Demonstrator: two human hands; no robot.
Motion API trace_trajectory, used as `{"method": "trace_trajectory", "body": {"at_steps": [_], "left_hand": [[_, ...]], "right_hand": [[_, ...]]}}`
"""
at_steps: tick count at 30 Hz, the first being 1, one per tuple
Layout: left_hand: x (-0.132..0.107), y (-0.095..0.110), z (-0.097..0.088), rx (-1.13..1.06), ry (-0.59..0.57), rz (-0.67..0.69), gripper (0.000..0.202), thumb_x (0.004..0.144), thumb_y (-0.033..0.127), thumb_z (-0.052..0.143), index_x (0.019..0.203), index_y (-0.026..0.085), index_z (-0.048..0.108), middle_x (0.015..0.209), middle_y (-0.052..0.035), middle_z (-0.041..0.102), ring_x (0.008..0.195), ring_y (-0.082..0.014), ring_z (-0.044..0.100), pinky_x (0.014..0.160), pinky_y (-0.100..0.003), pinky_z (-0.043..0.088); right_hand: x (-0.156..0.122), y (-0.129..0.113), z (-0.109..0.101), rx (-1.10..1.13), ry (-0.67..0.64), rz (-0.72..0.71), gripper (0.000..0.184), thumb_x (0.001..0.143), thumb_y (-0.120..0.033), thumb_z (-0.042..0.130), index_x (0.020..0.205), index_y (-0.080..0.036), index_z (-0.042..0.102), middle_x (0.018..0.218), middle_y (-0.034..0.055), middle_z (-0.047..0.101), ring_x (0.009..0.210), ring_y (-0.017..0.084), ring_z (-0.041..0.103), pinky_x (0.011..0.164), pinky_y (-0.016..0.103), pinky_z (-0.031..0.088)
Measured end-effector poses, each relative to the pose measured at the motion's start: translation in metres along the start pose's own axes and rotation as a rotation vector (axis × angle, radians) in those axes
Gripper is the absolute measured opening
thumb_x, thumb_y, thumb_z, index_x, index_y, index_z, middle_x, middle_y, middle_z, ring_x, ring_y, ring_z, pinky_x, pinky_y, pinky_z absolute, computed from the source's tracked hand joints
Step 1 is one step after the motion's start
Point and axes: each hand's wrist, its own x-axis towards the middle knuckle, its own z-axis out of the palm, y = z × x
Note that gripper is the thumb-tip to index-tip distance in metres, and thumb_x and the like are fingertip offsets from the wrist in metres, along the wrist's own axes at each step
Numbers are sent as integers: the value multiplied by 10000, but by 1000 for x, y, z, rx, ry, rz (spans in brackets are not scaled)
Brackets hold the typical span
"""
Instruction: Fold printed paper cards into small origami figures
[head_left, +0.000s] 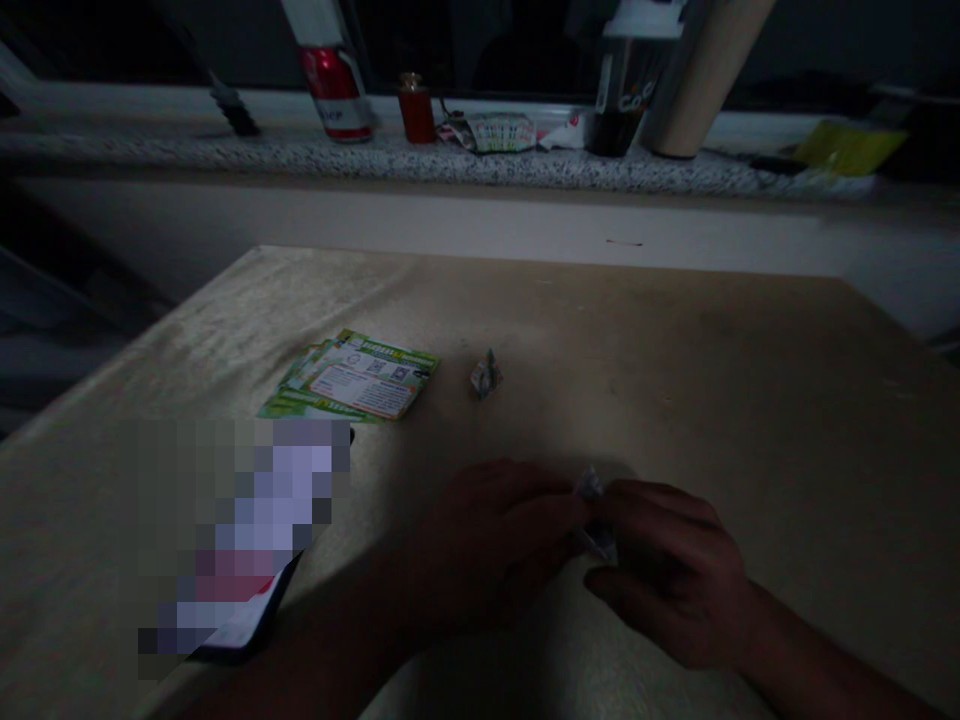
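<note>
A small piece of folded printed paper [600, 543] is held low over the table between my two hands, its points showing above and below the fingers. My left hand [495, 535] reaches in from the left with its fingers closed on the paper's left side. From the right, my right hand [682, 570] has its curled fingers against the other side, the thumb a little below. The hands hide much of the paper, and the light is dim. Further back stands a similar small folded paper piece [486, 376], pointed at the top. Left of it lies a stack of green and white printed leaflets [375, 375].
A phone [255, 610], mostly blurred out, lies at the left of the table [787, 400]. Behind, the speckled windowsill [465, 172] bears a red and white can [341, 100], a small orange bottle [416, 110], crumpled wrappers [502, 132], a dark cup [626, 90] and a tall tan cylinder [709, 75].
</note>
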Motion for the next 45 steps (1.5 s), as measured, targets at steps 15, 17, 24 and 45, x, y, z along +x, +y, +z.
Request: {"method": "trace_trajectory", "body": {"at_steps": [15, 17, 24, 45], "left_hand": [[-1, -2, -6, -206, -36, -18, 94, 940, 136, 594, 1027, 139, 629, 974, -78, 743, 883, -150, 704, 813, -252, 555], [-2, -1, -4, -215, -37, -25, 92, 934, 116, 589, 1012, 136, 632, 962, -86, 742, 873, -154, 706, 799, -256, 564], [-1, 1, -1, -267, 22, -46, 110, 908, 105, 606, 999, 156, 640, 947, -79, 758, 844, -157, 725, 772, -255, 582], [3, 11, 0, -360, 117, -316, 370, 789, 253, 788, 1124, 208, 637, 974, -24, 758, 846, -167, 727, 771, -240, 566]], "right_hand": [[5, 2, -12, 14, -33, -59, 104, 892, -87, 670, 957, -109, 748, 928, 114, 728, 764, 164, 725, 642, 248, 611], [5, 0, -13, 16, -26, -48, 101, 882, -76, 681, 949, -107, 749, 912, 110, 734, 756, 161, 728, 643, 243, 615], [4, -2, -11, 35, 11, -26, 94, 859, -62, 699, 926, -105, 749, 901, 113, 743, 748, 163, 738, 643, 245, 624], [-3, 1, -2, 120, 89, 103, 374, 804, -54, 751, 1126, -212, 646, 937, 19, 738, 851, 141, 716, 775, 228, 581]]}}
